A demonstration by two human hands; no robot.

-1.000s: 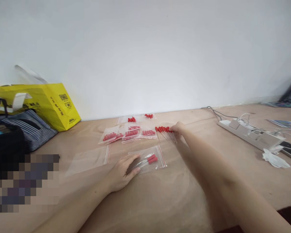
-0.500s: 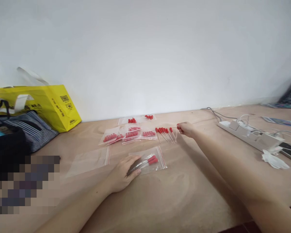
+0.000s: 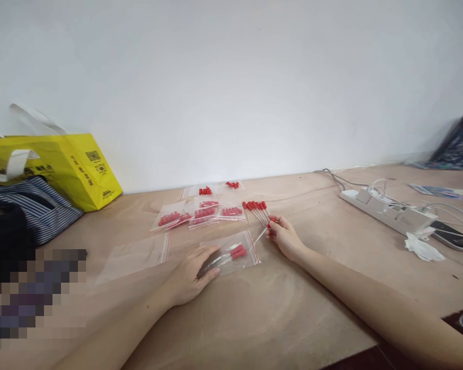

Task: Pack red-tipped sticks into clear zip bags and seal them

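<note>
Red-topped sticks (image 3: 270, 225) (count unclear) are pinched in the right hand (image 3: 289, 240); beneath the left hand (image 3: 191, 275), digits parted, the clear bag (image 3: 231, 242) is steadied. Carrying seems underway; careful aligning seems needed.

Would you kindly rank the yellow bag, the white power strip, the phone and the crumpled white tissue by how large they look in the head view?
1. Yellow bag
2. Power strip
3. Phone and tissue, unranked: they look close in size, and the phone is partly covered.
</note>
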